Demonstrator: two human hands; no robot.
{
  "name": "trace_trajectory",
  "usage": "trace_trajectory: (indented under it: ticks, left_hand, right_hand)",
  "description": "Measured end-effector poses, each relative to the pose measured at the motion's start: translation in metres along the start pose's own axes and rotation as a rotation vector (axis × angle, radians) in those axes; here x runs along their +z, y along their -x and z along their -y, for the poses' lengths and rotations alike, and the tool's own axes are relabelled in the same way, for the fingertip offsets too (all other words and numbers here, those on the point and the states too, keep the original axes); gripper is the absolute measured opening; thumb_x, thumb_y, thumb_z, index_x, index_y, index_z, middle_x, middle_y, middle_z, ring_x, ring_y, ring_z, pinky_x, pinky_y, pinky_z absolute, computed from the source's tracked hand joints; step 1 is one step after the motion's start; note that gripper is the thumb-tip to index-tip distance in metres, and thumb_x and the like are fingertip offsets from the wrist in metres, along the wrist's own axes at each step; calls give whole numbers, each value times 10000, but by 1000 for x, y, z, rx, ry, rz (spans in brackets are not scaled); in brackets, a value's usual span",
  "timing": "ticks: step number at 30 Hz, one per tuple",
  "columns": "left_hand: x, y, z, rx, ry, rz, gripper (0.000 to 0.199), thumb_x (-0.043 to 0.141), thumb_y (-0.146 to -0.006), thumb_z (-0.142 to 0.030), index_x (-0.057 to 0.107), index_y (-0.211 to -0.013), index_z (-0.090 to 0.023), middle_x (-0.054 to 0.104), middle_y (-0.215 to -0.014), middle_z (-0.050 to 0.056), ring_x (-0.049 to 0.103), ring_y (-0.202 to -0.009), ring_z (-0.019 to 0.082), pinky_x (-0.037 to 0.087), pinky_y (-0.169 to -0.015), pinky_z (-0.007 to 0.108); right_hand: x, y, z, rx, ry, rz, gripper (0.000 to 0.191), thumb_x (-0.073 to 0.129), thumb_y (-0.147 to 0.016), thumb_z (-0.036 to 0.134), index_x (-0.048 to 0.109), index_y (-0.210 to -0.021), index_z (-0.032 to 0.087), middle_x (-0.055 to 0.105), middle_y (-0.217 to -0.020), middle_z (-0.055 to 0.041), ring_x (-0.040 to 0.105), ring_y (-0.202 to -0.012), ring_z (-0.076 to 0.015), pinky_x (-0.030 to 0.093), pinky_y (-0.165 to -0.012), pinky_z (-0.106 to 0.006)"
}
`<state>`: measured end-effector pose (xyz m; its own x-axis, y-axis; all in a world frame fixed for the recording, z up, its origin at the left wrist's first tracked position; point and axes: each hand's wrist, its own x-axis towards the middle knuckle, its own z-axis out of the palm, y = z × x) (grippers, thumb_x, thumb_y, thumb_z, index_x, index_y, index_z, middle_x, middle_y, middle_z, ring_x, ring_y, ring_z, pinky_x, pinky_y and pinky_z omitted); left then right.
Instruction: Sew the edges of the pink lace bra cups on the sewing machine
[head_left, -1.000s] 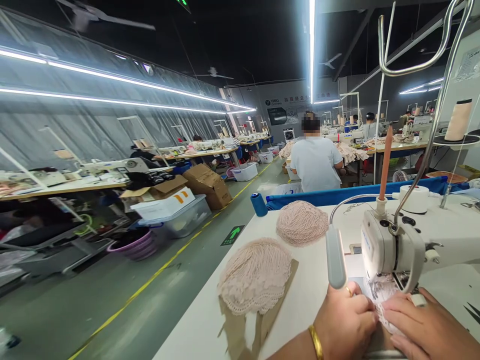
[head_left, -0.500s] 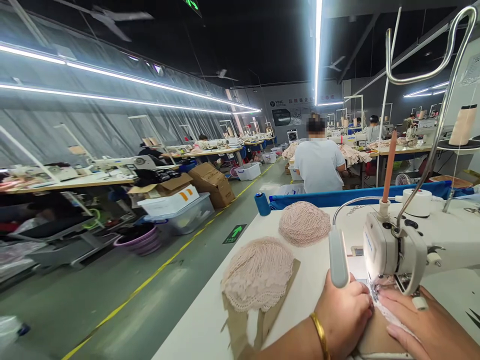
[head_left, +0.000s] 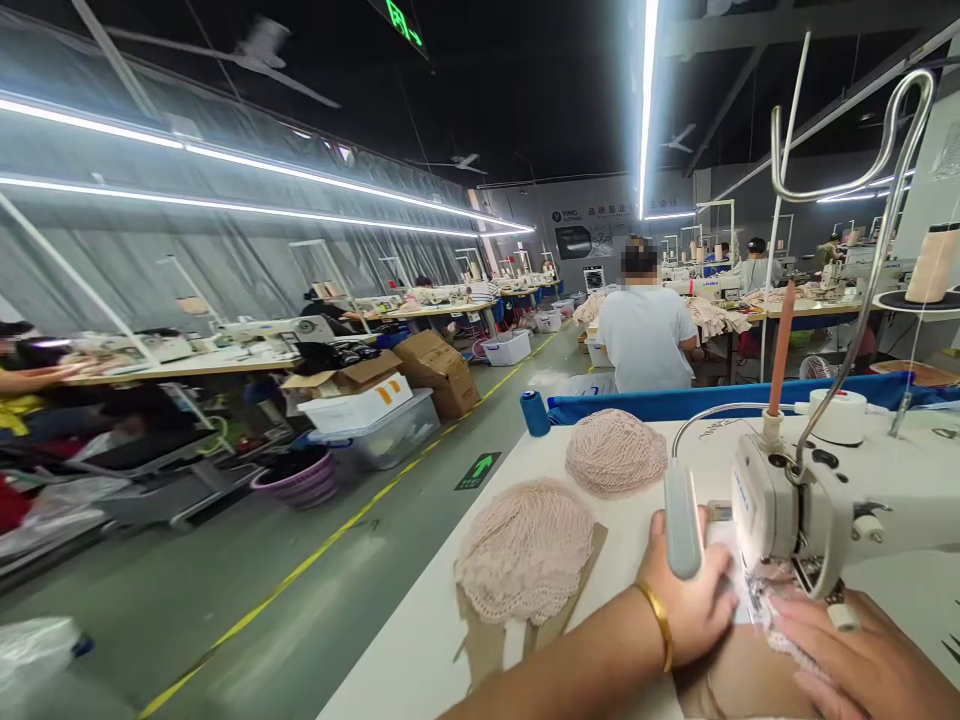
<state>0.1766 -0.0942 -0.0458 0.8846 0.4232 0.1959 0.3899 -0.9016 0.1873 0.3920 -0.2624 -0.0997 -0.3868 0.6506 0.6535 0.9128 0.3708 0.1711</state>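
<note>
My left hand (head_left: 691, 595), with a gold bangle at its wrist, rests beside the needle area of a white sewing machine (head_left: 766, 495), its thumb apart from the fingers. Some of its fingers pass behind the grey lamp head (head_left: 682, 525). Flat on the scalloped lace trim (head_left: 787, 640) lies my right hand (head_left: 855, 640), fingers stretched toward the presser foot (head_left: 757, 592). Beige fabric (head_left: 739, 675) spreads between both hands. To the left are a pink lace cup (head_left: 525, 555), lying over beige fabric, and a second lace cup (head_left: 615, 452).
A blue thread cone (head_left: 534, 413) stands at the table's far left corner, beside a blue cloth trough (head_left: 637, 410). A bent metal rod (head_left: 877, 270) rises above the machine. Ahead, a person in a light shirt (head_left: 646, 340) sits facing away. Boxes (head_left: 435, 372) line the aisle.
My left hand has moved slightly away from the needle and its fingers have loosened. My right hand remains on the lace. The whole view has shifted a little to the left.
</note>
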Motion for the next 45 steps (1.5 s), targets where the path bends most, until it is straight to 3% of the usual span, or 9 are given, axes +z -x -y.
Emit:
trace_trajectory:
  ticks: [2, 5, 11, 16, 23, 30, 34, 39, 45]
  left_hand:
    - [-4, 19, -3, -7, -83, -45, 242, 747, -830, -405, 719, -851, -166, 622, -1193, 148, 545, -1125, 369, 476, -1014, 554]
    - [4, 37, -5, 153, -72, -47, 348, 832, -778, -487, 689, -681, -185, 632, -988, 92, 569, -967, 308, 495, -830, 442]
    - [34, 35, 5, 516, -1, -237, 385, 789, -899, -614, 738, -918, -233, 693, -950, 14, 582, -778, 178, 440, -738, 329]
    - [43, 36, 7, 517, -78, -262, 359, 758, -936, -550, 671, -862, -210, 621, -773, -6, 547, -667, 158, 402, -626, 312]
    - [57, 38, -1, 644, -44, -407, 263, 734, -1006, -381, 700, -822, -197, 677, -845, -10, 547, -695, 134, 416, -688, 291]
    - [49, 39, -5, 614, -55, -508, 246, 677, -1027, -370, 682, -849, -201, 675, -818, -17, 547, -661, 138, 374, -643, 321]
    - [46, 34, -7, 595, -101, -542, 208, 712, -964, -376, 655, -855, -209, 656, -790, -20, 545, -642, 143, 370, -648, 330]
    - [50, 30, -8, 558, -114, -546, 130, 699, -935, -307, 655, -861, -209, 655, -791, -11, 562, -664, 154, 392, -672, 329]
    - [51, 35, -5, 634, 3, -537, 215, 648, -1012, -243, 710, -808, -215, 679, -795, -18, 560, -691, 132, 429, -716, 324]
  right_hand:
    - [3, 1, 3, -18, 3, -41, 341, 536, -1091, 345, 658, -1385, 221, 852, -1123, -36, 789, -882, -237, 594, -868, -344]
    - [0, -7, 12, 13, -12, -63, 314, 471, -1098, 283, 691, -1315, 224, 858, -1052, -41, 786, -829, -222, 597, -829, -323]
    - [-22, -33, 21, -68, -18, 30, 249, 558, -1022, 183, 711, -1213, 231, 848, -1129, 8, 792, -912, -176, 589, -851, -253]
    - [-20, -18, 17, -11, -78, 211, 356, 589, -892, 105, 693, -1192, 266, 830, -1119, -7, 775, -909, -215, 579, -889, -309]
    - [-18, -10, 27, 146, -102, 218, 423, 518, -827, 6, 701, -1095, 277, 813, -1056, -17, 743, -945, -232, 536, -978, -369]
    - [-17, -13, 29, 223, -121, 216, 372, 507, -876, 38, 713, -1081, 271, 799, -965, -26, 724, -893, -235, 552, -888, -350]
    - [-18, -12, 23, 202, -90, 216, 428, 528, -880, 67, 711, -1205, 278, 805, -935, -30, 719, -831, -242, 556, -793, -330]
    - [-21, -13, 15, 134, -53, 209, 549, 565, -849, 71, 691, -1330, 305, 827, -1126, -34, 733, -835, -229, 557, -771, -309]
    - [-12, -6, 19, 114, -154, 201, 405, 549, -844, 66, 703, -1143, 293, 814, -1069, -18, 748, -922, -234, 558, -883, -327]
